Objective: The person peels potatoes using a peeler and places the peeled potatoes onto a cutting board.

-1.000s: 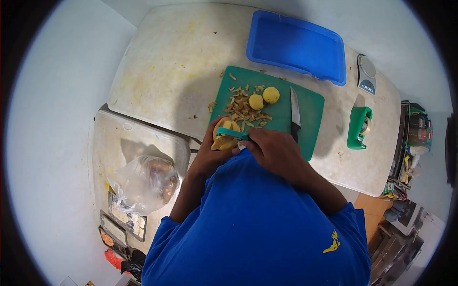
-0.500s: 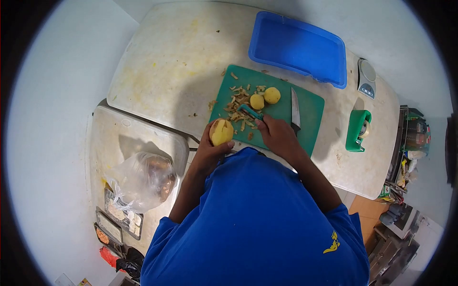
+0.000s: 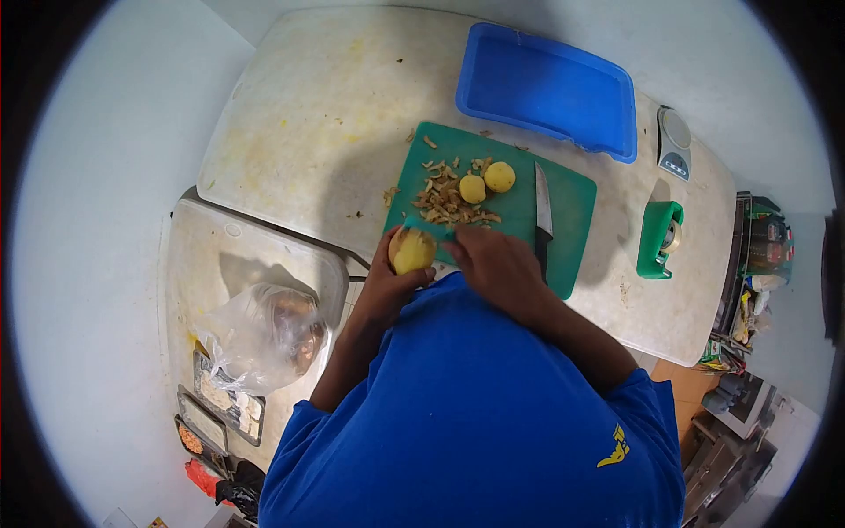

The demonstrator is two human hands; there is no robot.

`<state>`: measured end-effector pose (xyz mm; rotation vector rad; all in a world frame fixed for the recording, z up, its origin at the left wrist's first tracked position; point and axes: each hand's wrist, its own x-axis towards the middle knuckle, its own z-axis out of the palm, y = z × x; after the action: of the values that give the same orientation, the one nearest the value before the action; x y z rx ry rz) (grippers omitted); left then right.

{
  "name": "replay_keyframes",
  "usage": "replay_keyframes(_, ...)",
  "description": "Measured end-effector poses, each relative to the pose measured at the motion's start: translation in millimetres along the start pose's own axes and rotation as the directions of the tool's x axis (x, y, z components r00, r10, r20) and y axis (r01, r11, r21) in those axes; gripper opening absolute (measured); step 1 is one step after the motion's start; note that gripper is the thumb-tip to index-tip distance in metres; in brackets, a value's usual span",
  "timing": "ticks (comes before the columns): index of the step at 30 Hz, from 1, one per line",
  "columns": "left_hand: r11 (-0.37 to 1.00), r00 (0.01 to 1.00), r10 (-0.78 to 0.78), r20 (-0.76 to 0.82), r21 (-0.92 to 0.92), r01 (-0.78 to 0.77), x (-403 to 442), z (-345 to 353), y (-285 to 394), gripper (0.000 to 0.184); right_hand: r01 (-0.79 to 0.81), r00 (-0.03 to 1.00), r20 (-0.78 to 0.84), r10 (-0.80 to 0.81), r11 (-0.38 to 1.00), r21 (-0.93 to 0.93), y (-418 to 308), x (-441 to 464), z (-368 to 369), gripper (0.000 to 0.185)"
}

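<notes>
A mostly peeled yellow potato [image 3: 412,253] with some brown skin is gripped in my left hand [image 3: 385,283], in front of the cutting board's near left edge. My right hand [image 3: 500,266] is closed round a green peeler [image 3: 429,228], whose head lies against the potato's upper side. Fingers partly hide the peeler. On the green cutting board [image 3: 576,211] lie two peeled potatoes, one [image 3: 500,177] beside the other [image 3: 473,188], and a heap of peelings [image 3: 440,201]. A knife [image 3: 543,207] rests on the board to their right.
An open blue tray [image 3: 546,84] stands beyond the board. On the right are a kitchen scale [image 3: 675,145] and a green tape dispenser [image 3: 658,239]. A clear plastic bag [image 3: 264,339] with brown contents sits on the left table, near dark trays [image 3: 231,396].
My right hand has moved left with the peeler, from over the peelings to the potato. My left hand still holds the potato in about the same place.
</notes>
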<state>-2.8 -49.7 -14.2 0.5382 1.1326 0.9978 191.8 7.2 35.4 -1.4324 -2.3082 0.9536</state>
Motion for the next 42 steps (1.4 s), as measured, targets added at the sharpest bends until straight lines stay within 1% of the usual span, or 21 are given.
replay_keyframes(3,0.966,0.978,0.15,0.145,0.187,-0.176,-20.6,13.2,18.1,0.083,-0.1,0.995,-0.001,0.101,0.989,-0.113,51.2,7.0,11.6,0.03)
replay_keyframes(4,0.959,0.975,0.173,0.142,0.201,-0.199,-21.9,16.8,22.5,0.083,-0.13,0.991,0.012,0.134,0.978,-0.164,61.7,8.4,10.8,0.03)
replay_keyframes(6,0.943,0.967,0.225,0.122,0.224,-0.248,-23.2,21.3,27.4,0.083,-0.17,0.984,0.022,0.174,0.978,-0.118,69.0,8.6,4.4,0.031)
replay_keyframes(7,0.971,0.978,0.185,0.1,0.132,-0.197,-21.4,20.5,27.1,0.083,-0.194,0.98,0.027,0.197,0.976,-0.097,67.8,9.4,-0.3,0.031)
replay_keyframes(9,0.994,0.992,0.095,0.086,-0.053,-0.09,-14.0,20.3,25.2,0.083,-0.11,0.992,-0.051,0.111,0.994,0.021,55.7,7.0,-7.5,0.031)
replay_keyframes(12,0.991,0.993,0.078,0.09,-0.119,-0.067,-10.9,23.3,23.0,0.08,0.001,0.989,-0.148,0.018,0.992,0.126,26.7,-2.4,-18.2,0.031)
replay_keyframes(16,0.937,0.936,0.124,0.328,-0.348,-0.002,-2.6,7.9,13.3,0.081,0.125,0.948,-0.312,-0.069,0.979,0.162,40.5,-1.1,-7.0,0.026)
replay_keyframes(18,0.891,0.871,0.186,0.454,-0.453,0.046,3.2,-3.7,5.4,0.082,0.041,0.973,-0.229,-0.036,0.999,0.015,81.3,8.5,24.9,0.026)
replay_keyframes(19,0.875,0.872,0.176,0.457,-0.478,0.073,2.1,-2.5,6.8,0.082,0.001,0.982,-0.19,-0.013,0.998,-0.06,97.4,10.3,37.5,0.026)
replay_keyframes(21,0.843,0.875,0.154,0.458,-0.523,0.125,-2.9,-1.9,12.0,0.083,-0.101,0.978,-0.19,0.084,0.991,-0.082,103.6,3.7,47.6,0.028)
replay_keyframes(22,0.847,0.874,0.163,0.459,-0.518,0.114,-0.7,-7.0,9.3,0.084,-0.148,0.974,-0.189,0.128,0.984,-0.095,103.6,3.5,49.5,0.029)
replay_keyframes(25,0.86,0.865,0.173,0.471,-0.5,0.1,5.3,-24.2,-6.7,0.084,-0.051,0.977,-0.198,0.073,0.992,0.118,92.4,4.2,29.2,0.032)
replay_keyframes(28,0.886,0.852,0.139,0.505,-0.448,0.121,8.4,-26.6,-6.7,0.081,-0.09,0.973,-0.176,0.149,0.948,0.305,81.4,4.5,17.8,0.033)
replay_keyframes(30,0.89,0.859,0.109,0.501,-0.434,0.14,7.5,-22.2,-4.6,0.078,-0.129,0.975,-0.121,0.184,0.923,0.363,78.3,1.2,20.7,0.035)
replay_keyframes(33,0.979,0.962,0.173,0.209,-0.142,-0.146,5.4,-8.6,3.0,0.085,-0.16,0.975,-0.061,0.215,0.863,0.479,70.9,-5.2,22.0,0.036)
replay_keyframes(34,0.963,0.944,0.263,0.2,0.009,-0.27,6.2,-7.2,4.3,0.083,-0.165,0.975,-0.041,0.218,0.835,0.524,65.9,-6.2,23.2,0.037)
replay_keyframes(36,0.819,0.875,0.432,0.221,0.31,-0.483,9.3,-6.6,8.6,0.08,-0.077,0.985,-0.074,0.154,0.785,0.615,50.8,-7.1,20.6,0.038)
replay_keyframes(37,0.797,0.866,0.462,0.192,0.338,-0.501,8.2,-2.9,10.0,0.08,-0.035,0.988,-0.091,0.125,0.752,0.658,42.6,-7.3,17.7,0.04)
replay_keyframes(39,0.749,0.84,0.526,0.135,0.395,-0.532,5.8,9.7,12.3,0.079,-0.039,0.994,-0.047,0.1,0.717,0.696,24.2,-5.2,8.0,0.042)
replay_keyframes(41,0.491,0.732,0.667,0.135,0.66,-0.569,5.9,19.9,13.8,0.077,-0.057,0.995,-0.019,0.1,0.707,0.705,16.6,-0.8,6.7,0.045)
replay_keyframes(42,0.339,0.669,0.726,0.157,0.765,-0.548,6.7,22.9,14.3,0.076,-0.073,0.993,-0.012,0.114,0.714,0.697,15.9,2.6,7.4,0.045)
